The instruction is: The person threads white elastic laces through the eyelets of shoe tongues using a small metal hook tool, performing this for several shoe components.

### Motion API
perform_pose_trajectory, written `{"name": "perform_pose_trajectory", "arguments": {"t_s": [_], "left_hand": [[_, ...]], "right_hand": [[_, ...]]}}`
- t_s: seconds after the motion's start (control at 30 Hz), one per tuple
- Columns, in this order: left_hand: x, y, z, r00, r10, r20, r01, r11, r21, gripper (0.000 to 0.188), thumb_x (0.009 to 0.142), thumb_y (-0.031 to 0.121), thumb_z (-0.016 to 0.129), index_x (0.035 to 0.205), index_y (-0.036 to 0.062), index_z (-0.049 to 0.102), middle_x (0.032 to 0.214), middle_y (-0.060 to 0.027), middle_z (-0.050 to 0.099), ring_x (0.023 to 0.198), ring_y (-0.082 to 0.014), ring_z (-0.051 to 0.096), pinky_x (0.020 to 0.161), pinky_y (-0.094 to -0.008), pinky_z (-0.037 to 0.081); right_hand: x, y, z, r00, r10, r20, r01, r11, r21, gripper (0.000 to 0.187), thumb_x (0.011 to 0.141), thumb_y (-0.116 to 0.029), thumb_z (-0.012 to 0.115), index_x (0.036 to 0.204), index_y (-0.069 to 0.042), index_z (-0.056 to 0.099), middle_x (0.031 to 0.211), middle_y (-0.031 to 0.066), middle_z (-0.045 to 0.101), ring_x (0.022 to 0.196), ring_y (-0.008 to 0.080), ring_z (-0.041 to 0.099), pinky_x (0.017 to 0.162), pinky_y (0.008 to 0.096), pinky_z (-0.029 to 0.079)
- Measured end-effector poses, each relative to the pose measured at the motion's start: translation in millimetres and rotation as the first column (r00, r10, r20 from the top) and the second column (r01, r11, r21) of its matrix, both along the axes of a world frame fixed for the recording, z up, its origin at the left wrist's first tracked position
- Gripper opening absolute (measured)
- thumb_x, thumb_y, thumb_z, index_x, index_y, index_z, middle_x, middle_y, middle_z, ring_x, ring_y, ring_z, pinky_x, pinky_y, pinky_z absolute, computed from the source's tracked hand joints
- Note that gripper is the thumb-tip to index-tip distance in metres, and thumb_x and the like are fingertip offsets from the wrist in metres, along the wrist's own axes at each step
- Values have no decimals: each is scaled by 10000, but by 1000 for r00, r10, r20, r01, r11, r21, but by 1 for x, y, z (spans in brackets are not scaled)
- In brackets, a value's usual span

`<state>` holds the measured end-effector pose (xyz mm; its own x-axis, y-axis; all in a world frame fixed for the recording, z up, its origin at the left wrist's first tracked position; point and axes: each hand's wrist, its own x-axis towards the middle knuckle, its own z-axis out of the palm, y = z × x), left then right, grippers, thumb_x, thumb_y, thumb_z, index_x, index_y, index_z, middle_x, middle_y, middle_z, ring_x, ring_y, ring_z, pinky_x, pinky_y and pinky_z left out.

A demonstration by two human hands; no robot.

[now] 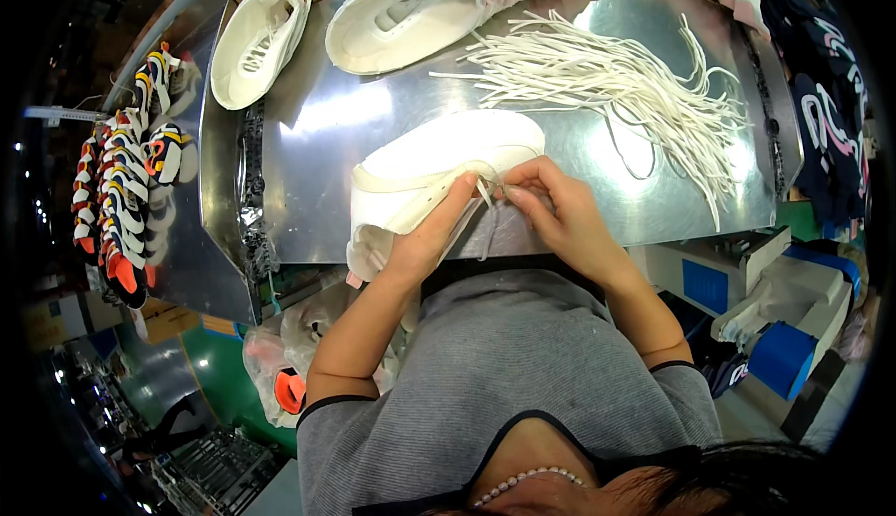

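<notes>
A white shoe upper [397,201] lies on its side at the near edge of the metal table, its open end toward the lower left. My left hand [425,241] is closed around its near side, thumb pressed by the eyelet edge. Close by, my right hand [565,213] pinches a thin white shoelace [489,222] between thumb and fingertips at the eyelets. Part of the lace hangs down below the fingers toward the table edge. My fingertips hide exactly which eyelet the lace passes through.
A loose bundle of white laces [597,73] lies at the far right of the metal table [313,189]. One white upper [261,45] and a stacked row of pink-white uppers [411,21] sit at the back. Colourful shoe pieces [121,189] are stacked at left; a grey-and-blue machine [784,320] stands right.
</notes>
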<state>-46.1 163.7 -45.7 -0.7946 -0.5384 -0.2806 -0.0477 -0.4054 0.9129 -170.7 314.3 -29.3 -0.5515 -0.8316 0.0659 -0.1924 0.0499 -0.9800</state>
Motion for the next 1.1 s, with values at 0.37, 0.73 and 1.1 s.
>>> {"name": "perform_pose_trajectory", "arguments": {"t_s": [0.37,0.73,1.1], "left_hand": [[1,4,3,972,-124,201,234,605,-761,388,963,113,653,1330,5,593,1268,-110,652,1143,-208,616,977,-310,481],[-19,-37,18,943,-326,70,285,896,340,480,1036,270,544,1329,-109,498,1253,-203,635,1182,-264,616,1045,-389,488],[-11,-47,30,971,-69,227,236,168,-957,231,874,71,662,1104,85,679,841,-116,694,710,-329,658,621,-408,500]], "right_hand": [[-5,-21,8,959,-19,-283,68,984,166,158,960,-122,594,1076,-26,546,836,184,701,790,355,705,683,408,547],[-62,4,-11,975,-221,-18,221,957,189,480,784,-175,833,1187,-36,612,964,55,679,744,109,597,649,263,488],[-42,-5,-31,814,-223,537,274,962,-15,219,911,-128,720,1093,-9,688,989,22,669,867,79,602,722,207,478]]}}
